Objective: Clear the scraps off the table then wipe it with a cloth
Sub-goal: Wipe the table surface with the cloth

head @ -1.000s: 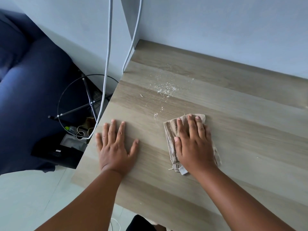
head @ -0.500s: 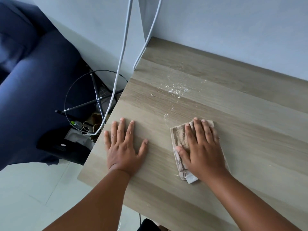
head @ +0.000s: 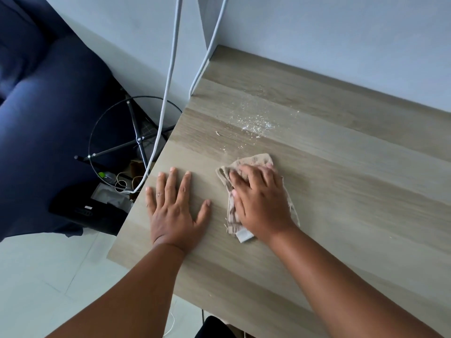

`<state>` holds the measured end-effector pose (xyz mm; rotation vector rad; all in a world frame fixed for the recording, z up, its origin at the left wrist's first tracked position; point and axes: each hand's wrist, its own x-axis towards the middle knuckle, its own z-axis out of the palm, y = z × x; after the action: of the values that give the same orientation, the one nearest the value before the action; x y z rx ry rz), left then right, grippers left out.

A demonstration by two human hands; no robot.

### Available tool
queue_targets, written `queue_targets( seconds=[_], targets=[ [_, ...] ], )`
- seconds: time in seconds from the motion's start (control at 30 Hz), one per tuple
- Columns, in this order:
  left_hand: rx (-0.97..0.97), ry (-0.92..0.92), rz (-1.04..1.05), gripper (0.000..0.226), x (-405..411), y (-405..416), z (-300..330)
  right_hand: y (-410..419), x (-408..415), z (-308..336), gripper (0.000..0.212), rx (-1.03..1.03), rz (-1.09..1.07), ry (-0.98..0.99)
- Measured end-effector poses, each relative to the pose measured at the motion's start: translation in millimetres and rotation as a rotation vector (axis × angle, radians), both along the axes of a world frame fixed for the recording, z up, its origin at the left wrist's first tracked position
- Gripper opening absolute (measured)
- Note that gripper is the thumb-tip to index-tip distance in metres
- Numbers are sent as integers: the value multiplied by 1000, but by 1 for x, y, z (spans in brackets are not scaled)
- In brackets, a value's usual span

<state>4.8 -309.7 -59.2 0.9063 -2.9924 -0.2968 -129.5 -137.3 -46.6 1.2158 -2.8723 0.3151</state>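
1. In the head view, the left hand (head: pixel 174 211) is lying flat on the wooden tabletop (head: pixel 353 191) near its left edge, with the fingers straight and spread wide, and it is holding nothing.
2. The right hand (head: pixel 262 203) is pressing down on a beige cloth (head: pixel 256 160), just beside the left hand. The fingers are lying mostly straight over the cloth, slightly bent at the knuckles, and the picture is a little blurred there.
3. The cloth is lying crumpled on the tabletop under the right hand; its far corner is showing beyond the fingertips, and a small white label (head: pixel 244 236) is sticking out near the wrist.
4. White crumbs (head: pixel 258 124) are lying scattered on the tabletop beyond the cloth, near the wall, apart from the cloth. One small scrap (head: pixel 218 133) is lying to the left of them.
5. Two white cables (head: pixel 170 76) are hanging down along the wall at the left side of the tabletop.
6. On the floor to the left, a black wire ring on a stand (head: pixel 136 140) is standing beside a dark blue sofa (head: pixel 48 118).
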Motion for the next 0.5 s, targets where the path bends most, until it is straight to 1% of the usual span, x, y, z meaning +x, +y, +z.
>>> queue_targets(
  seconds=[0.07, 0.2, 0.3, 0.43, 0.5],
  targets=[
    [0, -9, 3, 81, 0, -1, 0, 22, 11, -5, 46, 14, 83, 14],
    [1, -7, 7, 81, 0, -1, 1, 37, 17, -7, 49, 26, 34, -4],
    [-6, 8, -1, 81, 0, -1, -1, 10, 7, -3, 51, 18, -48, -14],
    [-9, 17, 4, 81, 1, -1, -3, -50, -23, 0, 53, 32, -94, -37],
    [-12, 3, 11, 81, 0, -1, -4, -80, -40, 1, 56, 50, -207, -51]
  ],
)
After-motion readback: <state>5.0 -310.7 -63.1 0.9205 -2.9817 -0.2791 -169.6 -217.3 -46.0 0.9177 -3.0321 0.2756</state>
